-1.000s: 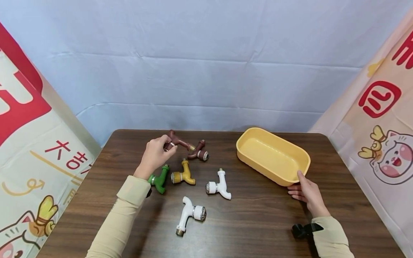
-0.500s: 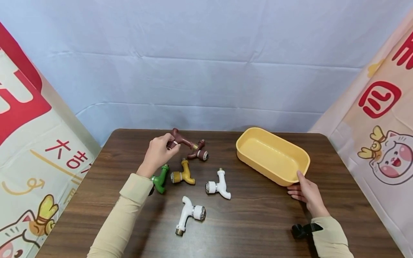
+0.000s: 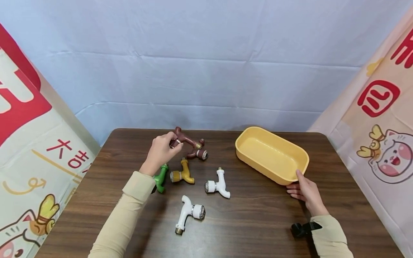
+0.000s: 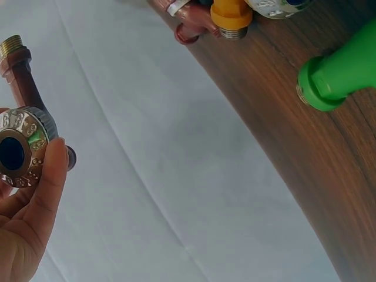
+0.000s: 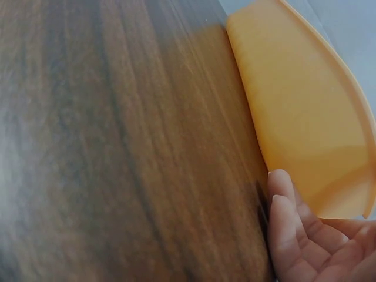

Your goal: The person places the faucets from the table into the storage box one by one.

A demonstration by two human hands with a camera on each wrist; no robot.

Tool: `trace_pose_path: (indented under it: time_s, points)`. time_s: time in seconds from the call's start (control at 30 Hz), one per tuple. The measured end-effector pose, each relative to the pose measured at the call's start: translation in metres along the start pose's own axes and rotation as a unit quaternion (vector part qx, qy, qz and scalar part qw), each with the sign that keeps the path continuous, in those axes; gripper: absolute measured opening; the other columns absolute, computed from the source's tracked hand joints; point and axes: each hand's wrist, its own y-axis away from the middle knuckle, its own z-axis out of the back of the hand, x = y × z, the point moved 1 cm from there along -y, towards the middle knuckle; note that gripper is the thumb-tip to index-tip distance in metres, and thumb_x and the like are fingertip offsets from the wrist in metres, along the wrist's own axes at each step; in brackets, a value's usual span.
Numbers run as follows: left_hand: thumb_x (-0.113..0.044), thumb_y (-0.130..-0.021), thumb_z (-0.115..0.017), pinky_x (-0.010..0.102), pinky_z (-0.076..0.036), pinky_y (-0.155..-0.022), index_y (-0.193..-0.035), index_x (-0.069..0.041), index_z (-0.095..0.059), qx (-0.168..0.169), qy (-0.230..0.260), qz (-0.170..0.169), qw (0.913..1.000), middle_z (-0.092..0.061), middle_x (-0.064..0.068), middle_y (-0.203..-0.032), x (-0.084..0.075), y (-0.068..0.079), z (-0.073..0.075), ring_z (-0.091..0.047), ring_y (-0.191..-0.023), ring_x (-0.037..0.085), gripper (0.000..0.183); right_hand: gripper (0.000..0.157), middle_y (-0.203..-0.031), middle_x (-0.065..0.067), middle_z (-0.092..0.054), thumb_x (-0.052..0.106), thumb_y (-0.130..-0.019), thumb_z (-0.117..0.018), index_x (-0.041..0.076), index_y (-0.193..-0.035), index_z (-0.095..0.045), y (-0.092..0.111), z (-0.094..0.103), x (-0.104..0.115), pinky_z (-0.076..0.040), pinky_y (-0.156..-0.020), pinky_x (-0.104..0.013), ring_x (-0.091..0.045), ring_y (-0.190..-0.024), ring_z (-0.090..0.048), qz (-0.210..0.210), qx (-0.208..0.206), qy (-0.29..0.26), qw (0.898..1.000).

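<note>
Nearest me, one white tap (image 3: 185,212) lies left of the yellow tray (image 3: 258,166); my right grip (image 3: 308,193) pinches the tray's near end, thumb at the rim. A second white tap (image 3: 221,185) sits closer to the tray, the yellow tap (image 3: 186,174) and green tap (image 3: 161,180) farther left. Left of the tray, near the surface (image 3: 258,222)'s back edge, my left grip (image 3: 161,148) clasps a brown tap (image 3: 187,139) by its knob. I'd call this lifting; moving on calls for clearing the other brown tap (image 3: 193,154), which it overlaps in view. Bare surface separates that one from the tray.
</note>
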Motion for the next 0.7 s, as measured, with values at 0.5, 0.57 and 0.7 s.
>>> trace_pose_path:
  time_s: [0.5, 0.57, 0.7]
  points:
    - [-0.013, -0.082, -0.066, 0.026, -0.033, -0.046, -0.083, -0.002, -0.057, 0.004, 0.015, -0.006, 0.9999, -0.049, 0.002, -0.061, -0.002, -0.006, -0.009, -0.039, -0.049, 0.011, 0.014, 0.088, -0.071, 0.001, -0.064, 0.062, -0.087, -0.032, -0.013, -0.132, -0.027, 0.001, -0.001, 0.002, -0.052, -0.061, -0.028, -0.011, -0.063, -0.064, -0.001, -0.003, 0.002, 1.0]
    - [-0.013, -0.082, -0.065, 0.026, -0.033, -0.046, -0.082, -0.002, -0.056, 0.01, 0.019, -0.005, 0.9998, -0.048, 0.001, -0.061, -0.003, -0.007, -0.009, -0.039, -0.049, 0.011, 0.014, 0.088, -0.07, 0.001, -0.064, 0.062, -0.087, -0.032, -0.013, -0.133, -0.027, 0.001, -0.001, 0.002, -0.052, -0.061, -0.028, -0.011, -0.063, -0.064, -0.003, -0.003, 0.003, 1.0]
    - [-0.013, -0.083, -0.064, 0.026, -0.032, -0.047, -0.081, -0.003, -0.056, 0.015, 0.02, -0.005, 0.9997, -0.047, 0.001, -0.062, -0.004, -0.008, -0.011, -0.039, -0.05, 0.011, 0.013, 0.088, -0.07, 0.002, -0.064, 0.062, -0.087, -0.032, -0.013, -0.133, -0.027, 0.0, -0.001, 0.002, -0.052, -0.061, -0.028, -0.01, -0.063, -0.064, -0.004, -0.004, 0.003, 1.0]
